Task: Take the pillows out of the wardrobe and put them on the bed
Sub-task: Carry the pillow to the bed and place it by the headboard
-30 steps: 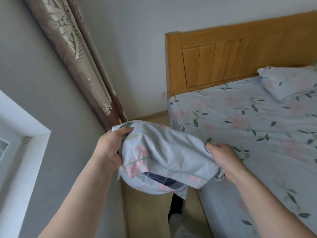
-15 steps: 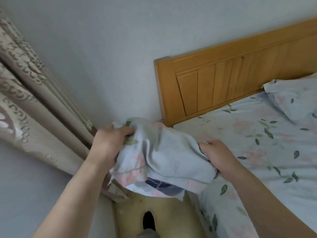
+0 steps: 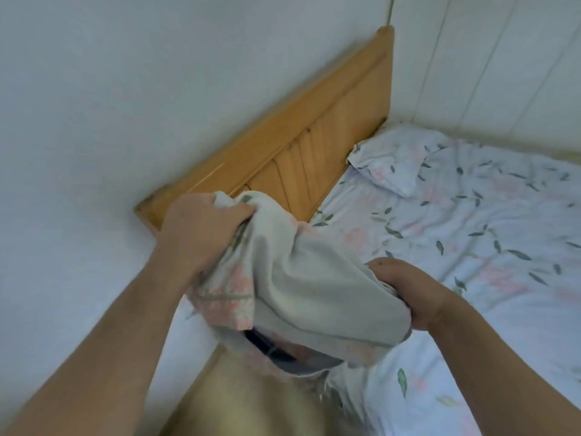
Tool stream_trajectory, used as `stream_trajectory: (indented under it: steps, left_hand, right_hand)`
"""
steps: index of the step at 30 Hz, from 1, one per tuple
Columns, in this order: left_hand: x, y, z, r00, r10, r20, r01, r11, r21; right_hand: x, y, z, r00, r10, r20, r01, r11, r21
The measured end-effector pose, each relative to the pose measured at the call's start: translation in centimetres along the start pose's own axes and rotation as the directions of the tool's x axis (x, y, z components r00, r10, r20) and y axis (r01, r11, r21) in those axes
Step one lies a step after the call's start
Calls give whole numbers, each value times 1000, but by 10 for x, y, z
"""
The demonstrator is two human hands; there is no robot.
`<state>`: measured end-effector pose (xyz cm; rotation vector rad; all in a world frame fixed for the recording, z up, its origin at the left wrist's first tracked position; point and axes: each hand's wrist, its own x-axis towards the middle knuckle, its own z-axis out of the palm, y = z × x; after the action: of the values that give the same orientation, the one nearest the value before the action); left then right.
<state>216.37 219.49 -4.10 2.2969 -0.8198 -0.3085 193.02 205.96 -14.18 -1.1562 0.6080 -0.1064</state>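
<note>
head view: bed [image 3: 490, 278] in floral sheet, wooden headboard [image 3: 301, 143] against the wall. second pillow [image 3: 393, 158] lies at the bed's head corner. held pillow [image 3: 301, 287] hangs over the bed's near edge, left hand [image 3: 201, 228] clenched on its top end, right hand [image 3: 412, 291] clenched on its side.

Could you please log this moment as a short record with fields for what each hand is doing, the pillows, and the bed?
left hand: gripping the upper left end of the carried pillow
right hand: gripping its right end
carried pillow: floral case, bunched, held in the air over the bed's near corner, not yet set down
second pillow: lying on the bed by the wooden headboard
bed: floral sheet, wrinkled
task state: one pillow placed, one in hand
</note>
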Motion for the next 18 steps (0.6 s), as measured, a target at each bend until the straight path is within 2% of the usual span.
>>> stream_trajectory:
  steps: [3, 5, 6, 8, 10, 12, 15, 18]
  left_hand:
    - [79, 30, 34, 990, 84, 110, -78, 995, -56]
    - [133, 55, 70, 972, 122, 201, -92, 984, -152]
    - [162, 69, 92, 964, 95, 249, -39, 974, -223]
    - [224, 97, 132, 919, -27, 392, 189, 905, -380]
    - [279, 126, 167, 848, -77, 524, 335, 844, -418]
    - [322, 151, 187, 817, -34, 576, 344, 830, -439]
    - [359, 173, 198, 810, 44, 585, 332, 788, -519]
    - [381, 158, 210, 774, 50, 631, 390, 748, -537]
  right_hand:
    - [28, -22, -33, 983, -28, -179, 37, 998, 51]
    - [59, -39, -68, 939, -32, -341, 65, 994, 87]
    - [76, -50, -86, 896, -32, -442, 82, 992, 95]
    - [116, -78, -127, 785, -90, -613, 151, 987, 49]
    - [149, -102, -170, 672, -146, -726, 188, 982, -23]
    - [169, -127, -199, 563, -160, -811, 212, 976, -44]
    - [180, -161, -223, 417, -211, -884, 273, 957, -99]
    - [187, -162, -240, 344, -227, -911, 244, 959, -146]
